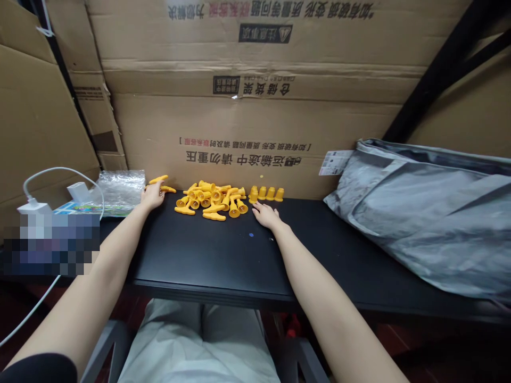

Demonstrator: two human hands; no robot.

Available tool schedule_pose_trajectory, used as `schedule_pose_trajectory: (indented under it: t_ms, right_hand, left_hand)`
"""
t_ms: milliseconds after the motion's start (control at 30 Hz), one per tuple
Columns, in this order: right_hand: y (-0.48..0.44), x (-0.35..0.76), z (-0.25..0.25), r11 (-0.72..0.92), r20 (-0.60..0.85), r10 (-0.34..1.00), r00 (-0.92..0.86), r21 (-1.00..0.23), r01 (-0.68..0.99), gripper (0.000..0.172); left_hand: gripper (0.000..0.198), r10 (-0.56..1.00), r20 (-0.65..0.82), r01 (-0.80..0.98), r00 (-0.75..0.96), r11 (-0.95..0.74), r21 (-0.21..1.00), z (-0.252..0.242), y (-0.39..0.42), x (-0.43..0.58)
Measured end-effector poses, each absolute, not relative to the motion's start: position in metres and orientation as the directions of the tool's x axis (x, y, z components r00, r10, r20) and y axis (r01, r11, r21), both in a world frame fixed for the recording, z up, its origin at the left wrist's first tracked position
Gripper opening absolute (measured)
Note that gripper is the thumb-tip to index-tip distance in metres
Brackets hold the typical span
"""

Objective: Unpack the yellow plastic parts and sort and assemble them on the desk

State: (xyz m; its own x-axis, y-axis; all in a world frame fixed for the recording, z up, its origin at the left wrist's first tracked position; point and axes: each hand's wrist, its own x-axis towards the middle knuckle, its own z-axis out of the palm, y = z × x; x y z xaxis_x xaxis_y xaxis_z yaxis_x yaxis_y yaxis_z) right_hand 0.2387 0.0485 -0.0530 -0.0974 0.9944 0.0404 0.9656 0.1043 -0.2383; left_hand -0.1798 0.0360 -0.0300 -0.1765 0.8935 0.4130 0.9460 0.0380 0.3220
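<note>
At the back left of the desk, my left hand is closed around a yellow T-shaped handle. Another yellow bar end shows to the right of its fingers; whether it is part of the same piece I cannot tell. A pile of yellow bell-shaped pieces with crossbar handles lies between my hands. My right hand rests with its fingers stretched out just in front of a yellow cup-shaped piece. This one stands at the left end of a short row of yellow cups. Contact with it is unclear.
Cardboard walls the back of the black desk. A grey bag fills the right side. At left are bubble wrap, a white charger with a cable and a blurred-out object. A small blue dot marks the desktop.
</note>
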Motion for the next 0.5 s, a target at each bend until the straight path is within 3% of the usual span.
schedule_pose_trajectory:
  t_ms: [167, 333, 500]
  right_hand:
    - [0.0503, 0.24, -0.0542, 0.112, 0.047, 0.993, -0.104, -0.257, 0.96, 0.046]
    - [0.051, 0.2401, -0.0542, 0.112, 0.05, 0.993, -0.103, -0.257, 0.96, 0.046]
    - [0.0499, 0.2392, -0.0529, 0.104, 0.045, 0.994, -0.096, -0.26, 0.96, 0.046]
  left_hand:
    - [0.06, 0.94, 0.339, 0.992, -0.044, 0.002, 0.123, -0.0325, 0.0413, -0.1792]
    - [0.065, 0.978, 0.2, 0.996, -0.059, 0.045, 0.074, -0.0313, 0.0446, -0.1771]
    - [0.048, 0.969, 0.218, 0.992, -0.112, 0.097, 0.079, -0.0326, 0.0429, -0.1743]
